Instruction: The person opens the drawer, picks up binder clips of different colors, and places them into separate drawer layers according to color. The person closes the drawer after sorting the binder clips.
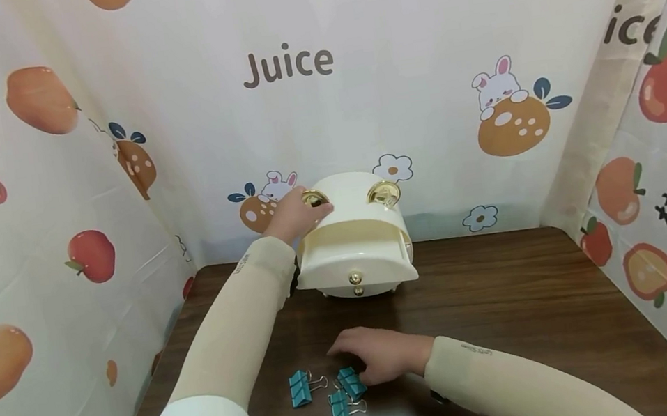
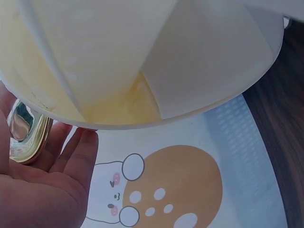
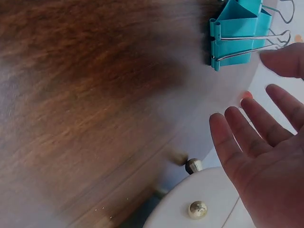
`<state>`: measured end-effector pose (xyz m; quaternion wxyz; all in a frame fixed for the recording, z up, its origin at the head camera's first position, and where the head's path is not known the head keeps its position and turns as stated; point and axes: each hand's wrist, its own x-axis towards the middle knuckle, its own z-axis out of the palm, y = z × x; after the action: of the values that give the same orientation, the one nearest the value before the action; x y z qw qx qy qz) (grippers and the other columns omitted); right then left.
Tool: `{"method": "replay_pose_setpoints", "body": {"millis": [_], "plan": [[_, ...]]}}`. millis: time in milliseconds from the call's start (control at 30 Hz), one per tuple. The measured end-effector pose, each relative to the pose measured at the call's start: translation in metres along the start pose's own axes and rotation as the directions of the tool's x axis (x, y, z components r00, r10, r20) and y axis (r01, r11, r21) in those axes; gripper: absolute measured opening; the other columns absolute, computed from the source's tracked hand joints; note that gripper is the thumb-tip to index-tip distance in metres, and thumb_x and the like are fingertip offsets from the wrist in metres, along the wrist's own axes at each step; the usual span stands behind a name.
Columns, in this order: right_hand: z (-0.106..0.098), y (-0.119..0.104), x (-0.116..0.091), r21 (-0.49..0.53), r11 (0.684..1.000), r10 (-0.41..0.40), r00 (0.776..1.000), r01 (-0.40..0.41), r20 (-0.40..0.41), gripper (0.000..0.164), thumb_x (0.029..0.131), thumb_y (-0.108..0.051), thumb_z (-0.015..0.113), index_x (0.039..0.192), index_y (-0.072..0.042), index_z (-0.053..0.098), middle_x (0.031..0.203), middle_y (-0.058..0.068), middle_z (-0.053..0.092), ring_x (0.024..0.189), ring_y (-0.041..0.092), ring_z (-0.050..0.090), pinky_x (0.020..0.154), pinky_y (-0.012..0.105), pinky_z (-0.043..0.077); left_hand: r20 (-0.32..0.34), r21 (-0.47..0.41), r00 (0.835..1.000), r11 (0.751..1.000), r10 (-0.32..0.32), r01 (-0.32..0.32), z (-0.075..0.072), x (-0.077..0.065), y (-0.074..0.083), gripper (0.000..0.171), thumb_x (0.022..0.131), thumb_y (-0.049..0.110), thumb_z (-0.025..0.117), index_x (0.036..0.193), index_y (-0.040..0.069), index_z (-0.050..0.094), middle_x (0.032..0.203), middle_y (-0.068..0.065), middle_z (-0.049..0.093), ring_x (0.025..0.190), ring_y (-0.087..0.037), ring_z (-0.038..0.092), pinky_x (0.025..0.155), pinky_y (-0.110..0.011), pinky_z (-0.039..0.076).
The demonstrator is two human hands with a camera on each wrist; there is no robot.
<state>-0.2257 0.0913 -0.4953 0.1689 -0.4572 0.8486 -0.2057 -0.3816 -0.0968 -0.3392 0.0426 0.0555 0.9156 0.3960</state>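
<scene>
Head view — nearest teal binder clip (image 1: 351,383) sits just near-left of the empty, loosely spread right hand (image 1: 384,354); left hand (image 1: 297,217), fingers nearly straight, touches the far cream drawer box (image 1: 356,260) — well apart.

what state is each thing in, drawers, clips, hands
White box, upright on the table
Upper drawer, pulled open
Lower drawer, looks shut
Three teal binder clips, lying on the table
Left hand, gripping the box's upper side
Right hand, fingers extended by one clip, holding nothing
</scene>
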Motion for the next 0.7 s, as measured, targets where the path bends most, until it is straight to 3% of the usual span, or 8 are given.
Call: {"method": "replay_pose_setpoints", "body": {"millis": [333,700], "plan": [[0.001,-0.006,0.008,-0.058,0.998,-0.015,0.998,0.018,0.060,0.054,0.085,-0.003,0.077,0.135,-0.018,0.064,0.127,-0.007,0.059,0.111,0.004,0.054,0.096,0.023,0.048,0.000,0.000,1.000,1.000,0.006,-0.006,-0.001,-0.004,0.001,0.047,0.094,0.046,0.074,0.120,0.011,0.055,0.108,-0.009,0.062,0.099,-0.027,0.059,0.085,-0.043,0.052],[0.010,-0.005,0.014,-0.125,0.992,-0.007,0.993,0.023,0.121,0.054,0.080,-0.004,0.080,0.130,-0.022,0.067,0.124,-0.009,0.059,0.107,0.004,0.052,0.092,0.022,0.048,0.005,-0.001,1.000,1.000,-0.011,0.011,-0.001,-0.004,0.002,0.046,0.094,0.045,0.074,0.119,0.012,0.055,0.106,-0.009,0.062,0.097,-0.027,0.059,0.082,-0.042,0.052]]}}
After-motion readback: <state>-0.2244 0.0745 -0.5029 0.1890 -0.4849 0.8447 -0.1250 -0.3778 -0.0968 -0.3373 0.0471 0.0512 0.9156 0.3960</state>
